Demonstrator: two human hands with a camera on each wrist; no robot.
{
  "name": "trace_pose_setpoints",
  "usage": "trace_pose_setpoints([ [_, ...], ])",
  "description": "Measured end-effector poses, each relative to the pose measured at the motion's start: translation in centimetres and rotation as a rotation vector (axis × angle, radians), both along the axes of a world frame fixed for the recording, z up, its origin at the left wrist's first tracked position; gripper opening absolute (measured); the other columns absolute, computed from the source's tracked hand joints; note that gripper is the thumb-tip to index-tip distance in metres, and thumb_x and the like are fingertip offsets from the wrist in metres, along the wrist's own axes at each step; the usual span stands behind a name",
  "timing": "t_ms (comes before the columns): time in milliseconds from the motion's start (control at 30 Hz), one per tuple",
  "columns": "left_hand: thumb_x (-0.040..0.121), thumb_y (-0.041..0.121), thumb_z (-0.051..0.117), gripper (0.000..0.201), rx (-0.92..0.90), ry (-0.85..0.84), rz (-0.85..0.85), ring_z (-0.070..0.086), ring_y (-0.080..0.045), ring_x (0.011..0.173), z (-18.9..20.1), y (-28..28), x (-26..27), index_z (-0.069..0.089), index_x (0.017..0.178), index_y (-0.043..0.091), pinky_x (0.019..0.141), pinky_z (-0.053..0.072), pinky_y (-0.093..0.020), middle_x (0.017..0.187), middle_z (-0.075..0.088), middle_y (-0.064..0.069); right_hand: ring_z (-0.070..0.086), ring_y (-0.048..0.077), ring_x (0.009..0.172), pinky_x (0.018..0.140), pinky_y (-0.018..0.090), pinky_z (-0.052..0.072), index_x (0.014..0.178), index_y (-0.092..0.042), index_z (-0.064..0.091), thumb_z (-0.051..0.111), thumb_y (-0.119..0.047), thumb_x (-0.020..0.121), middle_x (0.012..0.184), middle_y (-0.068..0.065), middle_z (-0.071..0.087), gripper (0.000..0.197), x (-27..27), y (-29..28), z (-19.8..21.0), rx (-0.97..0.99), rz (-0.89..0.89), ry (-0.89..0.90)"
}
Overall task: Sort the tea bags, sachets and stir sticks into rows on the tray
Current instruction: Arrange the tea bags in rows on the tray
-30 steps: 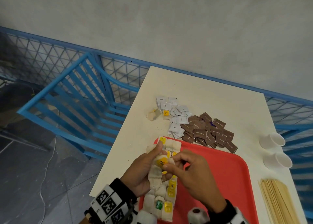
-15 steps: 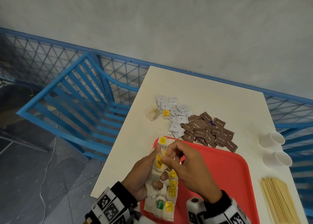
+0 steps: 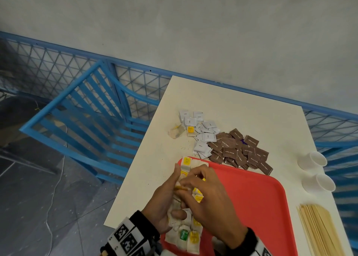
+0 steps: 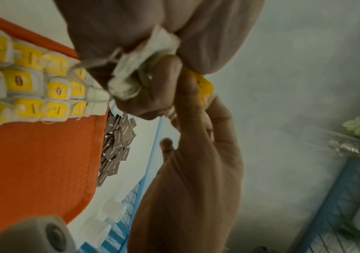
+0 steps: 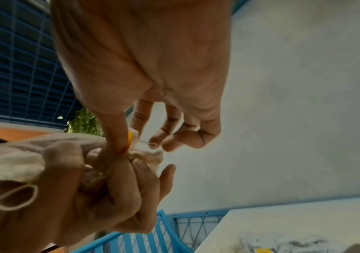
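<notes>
Your left hand point(image 3: 162, 203) is curled around a bunch of tea bags point(image 4: 140, 68), held above the left side of the red tray point(image 3: 257, 207). Your right hand point(image 3: 209, 203) pinches one yellow tag point(image 4: 204, 86) between thumb and forefinger (the other fingers hang loose). Rows of tea bags point(image 3: 188, 236) lie along the tray's left edge. White sachets point(image 3: 203, 131) and brown sachets point(image 3: 240, 151) sit piled on the table point(image 3: 242, 108) beyond; stir sticks point(image 3: 317, 228) lie right of the tray, near 2 cups point(image 3: 317, 170).

Red tray point(image 3: 261, 207), brown sachets point(image 3: 242, 153), yellow-tagged tea bags point(image 3: 188, 236).
</notes>
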State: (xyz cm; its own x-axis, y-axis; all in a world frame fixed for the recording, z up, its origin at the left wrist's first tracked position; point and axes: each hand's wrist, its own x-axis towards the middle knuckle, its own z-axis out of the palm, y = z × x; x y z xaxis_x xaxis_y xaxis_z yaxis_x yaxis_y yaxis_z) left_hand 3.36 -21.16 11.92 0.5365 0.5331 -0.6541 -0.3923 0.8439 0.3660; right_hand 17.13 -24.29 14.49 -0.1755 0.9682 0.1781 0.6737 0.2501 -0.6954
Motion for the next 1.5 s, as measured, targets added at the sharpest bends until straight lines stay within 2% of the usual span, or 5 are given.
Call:
trace_pose_setpoints([
  [200,0.066,0.01,0.078,0.025,0.074,-0.005,-0.047,0.049,-0.008,0.048,0.2,0.4,0.0,0.067,0.088,0.006,0.032,0.025,-0.013,0.069,0.054,-0.006,0.062,0.015,0.079,0.068,0.033,0.048,0.09,-0.029,0.066,0.068,-0.024,0.09,0.086,-0.007,0.067,0.005,1.1,-0.3,3.5,-0.046,-0.027,0.442],
  [533,0.086,0.029,0.066,0.032,0.602,0.298,-0.093,0.023,-0.007,0.036,4.4,3.1,-1.6,0.069,0.107,0.005,0.036,0.018,-0.015,0.05,0.038,0.002,0.061,0.022,0.065,0.065,0.041,0.051,0.094,-0.026,0.057,0.073,-0.013,0.087,0.079,-0.005,0.072,0.022,5.8,2.3,3.5,-0.2,-0.147,0.298],
  [700,0.087,0.012,0.071,0.011,0.895,0.474,-0.046,0.044,-0.001,0.033,6.8,3.8,0.1,0.07,0.094,0.003,0.035,0.033,-0.011,0.051,0.059,0.003,0.052,0.033,0.064,0.062,0.048,0.046,0.094,-0.028,0.049,0.076,-0.018,0.085,0.067,0.011,0.06,0.031,4.7,4.2,4.7,-0.199,-0.101,0.304],
  [833,0.089,0.02,0.07,0.011,0.821,0.45,0.057,0.031,-0.008,0.03,6.0,4.9,-0.3,0.068,0.079,0.015,0.033,0.026,-0.014,0.05,0.05,-0.001,0.058,0.009,0.064,0.063,0.028,0.05,0.101,-0.021,0.06,0.08,-0.016,0.08,0.069,-0.008,0.062,0.029,4.6,5.4,4.9,-0.204,-0.126,0.415],
  [1500,0.088,0.025,0.074,0.018,0.426,0.758,0.021,0.034,-0.012,0.04,-3.3,0.4,-8.3,0.071,0.078,0.01,0.041,0.027,-0.02,0.053,0.049,-0.005,0.046,0.018,0.049,0.046,0.028,0.038,0.072,-0.006,0.063,0.069,-0.002,0.085,0.06,0.009,0.059,0.015,1.7,9.4,-14.2,-0.759,-0.533,0.41],
])
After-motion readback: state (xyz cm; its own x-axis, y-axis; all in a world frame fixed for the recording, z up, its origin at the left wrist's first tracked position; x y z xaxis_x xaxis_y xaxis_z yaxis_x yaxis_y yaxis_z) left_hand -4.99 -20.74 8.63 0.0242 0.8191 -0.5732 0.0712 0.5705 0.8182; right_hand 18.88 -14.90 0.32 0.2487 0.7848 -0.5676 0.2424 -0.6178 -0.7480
